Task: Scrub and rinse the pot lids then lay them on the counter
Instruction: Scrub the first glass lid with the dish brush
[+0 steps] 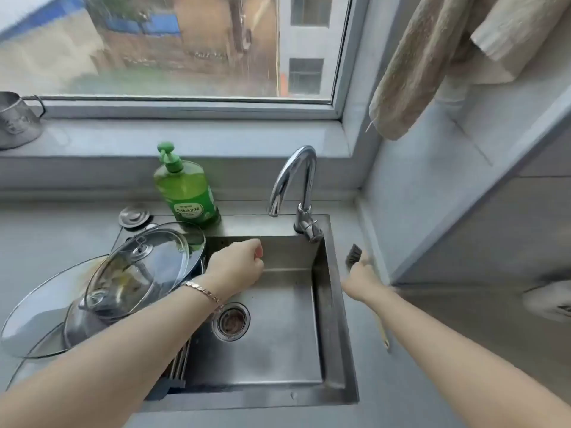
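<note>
Two glass lids [145, 267] are stacked at the left edge of the sink [336, 304] — the upper one tilted, propped on a dark pot [89, 322], its rim near the left hand [236, 267]. The lower, larger lid [34, 316] lies flatter on the counter [46, 236], with brownish grime showing through the glass. The left hand is curled into a loose fist over the basin; whether it grips anything, I cannot tell. A bracelet [205, 293] sits on that wrist.

Over on the right, the right hand [361, 273] is closed around a dish brush [353, 256] — dark bristles pointing up by the wall, the pale handle trailing back under the forearm along the counter beside the sink.

The basin is bare steel, with the drain [231, 321] just below the left wrist. A chrome tap [296, 183] arches at the back. A green soap bottle [187, 189] stands behind the lids, a round metal plug [135, 216] to its left. A metal cup [17, 122] rests on the windowsill, and towels [417, 63] hang at the upper right.
</note>
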